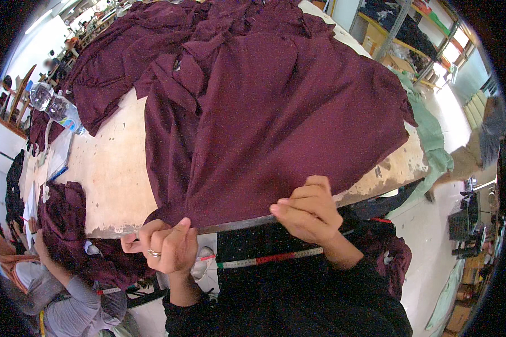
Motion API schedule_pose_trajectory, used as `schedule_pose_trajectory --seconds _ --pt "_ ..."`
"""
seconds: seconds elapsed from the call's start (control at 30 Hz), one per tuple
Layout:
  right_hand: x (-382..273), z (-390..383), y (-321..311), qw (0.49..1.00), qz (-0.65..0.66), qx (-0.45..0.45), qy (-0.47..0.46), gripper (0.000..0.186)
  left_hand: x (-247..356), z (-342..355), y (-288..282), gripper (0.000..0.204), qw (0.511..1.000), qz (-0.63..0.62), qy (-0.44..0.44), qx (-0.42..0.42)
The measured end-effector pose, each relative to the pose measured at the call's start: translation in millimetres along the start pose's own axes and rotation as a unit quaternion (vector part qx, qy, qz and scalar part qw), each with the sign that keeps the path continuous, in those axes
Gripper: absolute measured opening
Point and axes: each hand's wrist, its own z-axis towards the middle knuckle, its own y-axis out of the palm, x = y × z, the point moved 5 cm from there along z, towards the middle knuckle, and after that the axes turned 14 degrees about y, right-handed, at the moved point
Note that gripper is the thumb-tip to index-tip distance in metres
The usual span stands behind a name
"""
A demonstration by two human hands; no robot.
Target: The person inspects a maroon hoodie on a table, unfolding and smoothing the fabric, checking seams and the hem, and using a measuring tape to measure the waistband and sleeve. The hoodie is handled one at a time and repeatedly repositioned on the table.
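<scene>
A large maroon garment [275, 112] is spread over a pale wooden table [112, 185], its lower edge at the near side of the board. My left hand [166, 247], wearing a ring, has its fingers curled on that edge at lower centre, gripping the cloth. Farther right, my right hand [306, 213] pinches the same edge with bent fingers. A tape measure [270, 257] lies across my dark clothing, just below the hands.
More maroon cloth [112, 56] is heaped behind and left [62, 213], beside a water bottle [56, 106] and papers [59, 154]. Green fabric [433, 146] hangs at the right edge, near shelving [393, 33]. A co-worker in grey [76, 309] works at lower left.
</scene>
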Motion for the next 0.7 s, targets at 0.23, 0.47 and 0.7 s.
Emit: schedule_pose_trajectory --seconds 0.23,0.47,0.7 --pt "13.6 5.6 -28.2 0.995 -0.061 0.042 0.071 0.020 -20.7 -4.0 -4.5 0.016 0.997 -0.025 -0.067 -0.019" --pt "39.3 8.4 -14.2 0.904 0.125 -0.154 0.379 0.006 -38.7 -15.5 25.8 0.014 0.891 -0.314 -0.308 -0.108" --pt "7.7 11.9 20.1 0.981 -0.007 -0.133 0.144 0.014 0.4 12.3 34.7 0.018 0.965 -0.103 -0.129 -0.202"
